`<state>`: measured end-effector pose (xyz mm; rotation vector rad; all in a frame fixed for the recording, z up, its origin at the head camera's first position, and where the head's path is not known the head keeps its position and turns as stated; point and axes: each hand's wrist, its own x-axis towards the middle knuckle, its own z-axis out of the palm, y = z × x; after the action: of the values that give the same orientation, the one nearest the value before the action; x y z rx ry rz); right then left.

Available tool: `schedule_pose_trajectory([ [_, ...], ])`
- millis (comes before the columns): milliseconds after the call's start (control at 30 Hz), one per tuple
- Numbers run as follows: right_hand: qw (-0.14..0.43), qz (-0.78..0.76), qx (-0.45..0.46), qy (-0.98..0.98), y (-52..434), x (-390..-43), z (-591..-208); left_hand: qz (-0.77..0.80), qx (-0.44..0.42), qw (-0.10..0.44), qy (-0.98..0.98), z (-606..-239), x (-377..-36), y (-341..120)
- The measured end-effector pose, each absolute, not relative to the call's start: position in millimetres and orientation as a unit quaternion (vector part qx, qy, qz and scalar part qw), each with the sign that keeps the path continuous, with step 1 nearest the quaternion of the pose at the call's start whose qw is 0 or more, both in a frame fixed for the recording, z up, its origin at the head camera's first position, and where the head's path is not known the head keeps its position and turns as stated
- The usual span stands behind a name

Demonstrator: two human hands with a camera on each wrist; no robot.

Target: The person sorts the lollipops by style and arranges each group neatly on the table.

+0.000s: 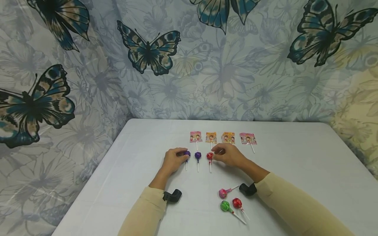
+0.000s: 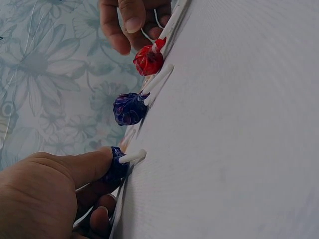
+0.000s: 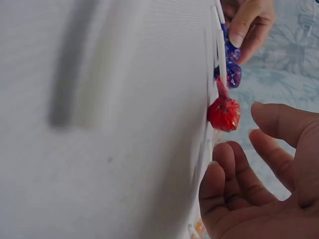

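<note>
the smooth white surface (image 1: 295,164) carried everything. the left hand (image 1: 173,160) pinched a crinkly purple lollipop (image 1: 187,153); beside it lay another purple lollipop (image 1: 198,155). the right hand (image 1: 228,154), fingers loose and apart, hovered beside a round red lollipop (image 1: 209,156).

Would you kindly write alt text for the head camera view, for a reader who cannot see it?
Two hands work on a white table: the left hand holds a purple lollipop, the right hand rests beside a red lollipop. Four flat packaged lollipops lie in a row behind them.
</note>
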<state>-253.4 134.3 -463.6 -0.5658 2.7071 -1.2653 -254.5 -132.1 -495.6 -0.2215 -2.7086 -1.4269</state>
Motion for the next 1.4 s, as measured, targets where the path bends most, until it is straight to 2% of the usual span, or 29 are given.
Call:
schedule_pose_trajectory([
  [700, 0.069, -0.452, -0.240, 0.856, 158, -207, -458, -0.468, -0.086, 0.049, -0.878, -495, -253, -134],
  [1400, 0.159, -0.444, -0.325, 0.820, 174, -171, -449, -0.465, -0.081, 0.041, -0.881, -493, -251, -132],
])
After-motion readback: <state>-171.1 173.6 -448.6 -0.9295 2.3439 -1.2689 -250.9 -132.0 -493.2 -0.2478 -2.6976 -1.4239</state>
